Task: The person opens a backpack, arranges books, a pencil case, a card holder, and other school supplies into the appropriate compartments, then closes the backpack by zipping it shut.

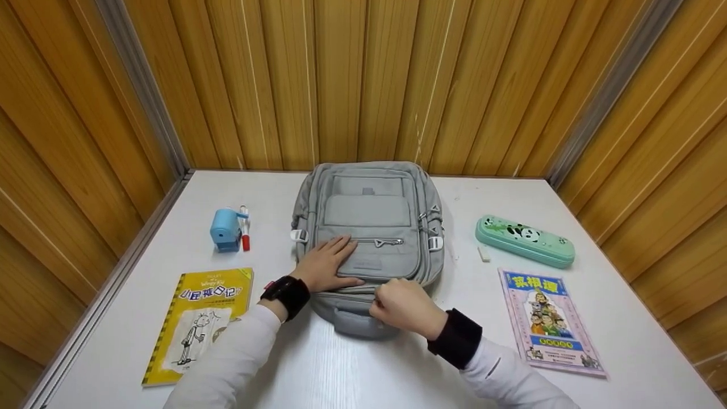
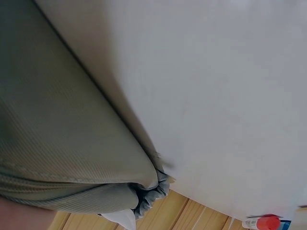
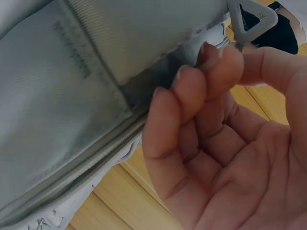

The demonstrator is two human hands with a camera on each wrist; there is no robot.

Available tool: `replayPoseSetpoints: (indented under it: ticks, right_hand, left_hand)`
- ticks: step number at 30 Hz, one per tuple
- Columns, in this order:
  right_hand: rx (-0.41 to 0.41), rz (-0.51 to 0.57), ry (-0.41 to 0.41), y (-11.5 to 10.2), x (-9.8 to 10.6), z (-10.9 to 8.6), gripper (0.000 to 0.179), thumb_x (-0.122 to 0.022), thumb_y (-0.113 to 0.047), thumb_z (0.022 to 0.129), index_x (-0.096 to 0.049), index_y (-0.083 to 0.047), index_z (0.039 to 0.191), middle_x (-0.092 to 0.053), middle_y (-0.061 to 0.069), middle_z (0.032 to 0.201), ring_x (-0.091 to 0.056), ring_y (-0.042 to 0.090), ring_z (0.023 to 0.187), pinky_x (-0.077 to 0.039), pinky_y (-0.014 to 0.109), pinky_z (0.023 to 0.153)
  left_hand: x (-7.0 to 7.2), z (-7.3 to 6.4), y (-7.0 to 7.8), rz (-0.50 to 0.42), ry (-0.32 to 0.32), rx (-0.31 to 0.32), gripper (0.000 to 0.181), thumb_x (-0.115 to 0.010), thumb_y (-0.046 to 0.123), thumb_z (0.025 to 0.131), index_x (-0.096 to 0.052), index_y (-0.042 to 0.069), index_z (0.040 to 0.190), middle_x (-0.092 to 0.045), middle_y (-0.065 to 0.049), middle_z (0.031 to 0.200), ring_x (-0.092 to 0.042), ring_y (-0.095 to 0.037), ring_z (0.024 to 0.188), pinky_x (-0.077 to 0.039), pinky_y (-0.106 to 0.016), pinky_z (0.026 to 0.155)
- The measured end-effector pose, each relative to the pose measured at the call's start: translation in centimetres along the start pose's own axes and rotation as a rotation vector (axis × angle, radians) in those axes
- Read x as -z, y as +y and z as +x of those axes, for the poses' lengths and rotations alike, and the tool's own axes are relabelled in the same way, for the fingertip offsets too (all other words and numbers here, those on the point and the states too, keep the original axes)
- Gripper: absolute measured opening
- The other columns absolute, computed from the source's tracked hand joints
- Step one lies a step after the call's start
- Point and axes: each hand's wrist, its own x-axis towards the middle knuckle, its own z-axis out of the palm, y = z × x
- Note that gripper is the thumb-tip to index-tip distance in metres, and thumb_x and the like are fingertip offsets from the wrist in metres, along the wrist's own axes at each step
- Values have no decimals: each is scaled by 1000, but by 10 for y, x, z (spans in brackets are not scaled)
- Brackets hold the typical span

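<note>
A grey backpack (image 1: 369,211) lies on the white table, its top handle (image 1: 358,324) toward me. My left hand (image 1: 326,265) rests with spread fingers on its front, beside the small pocket zipper (image 1: 389,242); the left wrist view catches only a sliver of that hand (image 2: 24,216). At the handle end, my right hand (image 1: 403,304) is curled at the zipper edge. In the right wrist view, thumb and bent fingers (image 3: 189,91) pinch at the zipper, with a triangular zipper pull (image 3: 256,21) showing just past the thumb. The fingers hide the zipper slider.
Left of the backpack stand a blue pencil sharpener (image 1: 226,228) and a red-capped marker (image 1: 245,241), with a yellow book (image 1: 196,324) nearer me. To the right lie a green panda pencil case (image 1: 525,240), a small eraser (image 1: 483,254) and a pink-bordered book (image 1: 551,324). Wood-patterned walls (image 1: 369,85) surround the table.
</note>
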Motion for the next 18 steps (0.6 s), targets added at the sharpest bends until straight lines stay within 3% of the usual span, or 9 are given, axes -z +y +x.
replayPoseSetpoints:
  ticks: [9, 14, 18]
  right_hand:
    - [-24, 4, -34, -10, -8, 10, 32, -65, -18, 84, -54, -16, 54, -59, -1, 51, -61, 23, 50, -46, 36, 44]
    - [-6, 1, -17, -8, -14, 9, 37, -65, -19, 85, -47, -17, 54, -50, -5, 50, -50, 15, 45, -40, 31, 41]
    - [20, 17, -17, -3, -14, 6, 36, -66, -25, 92, -54, -17, 59, -55, -5, 54, -53, 14, 48, -41, 29, 44]
  left_hand:
    - [1, 1, 0, 19, -11, -1, 93, -62, 65, 92, -32, 11, 161, -31, -15, 169, -30, -36, 157, -27, -52, 128]
    - [-1, 0, -1, 17, -1, -10, 93, -63, 64, 91, -33, 10, 161, -32, -16, 168, -31, -36, 157, -28, -53, 128]
    - [-1, 0, -1, 15, 2, -11, 93, -63, 64, 91, -33, 10, 161, -32, -16, 168, -31, -36, 157, -28, -53, 128]
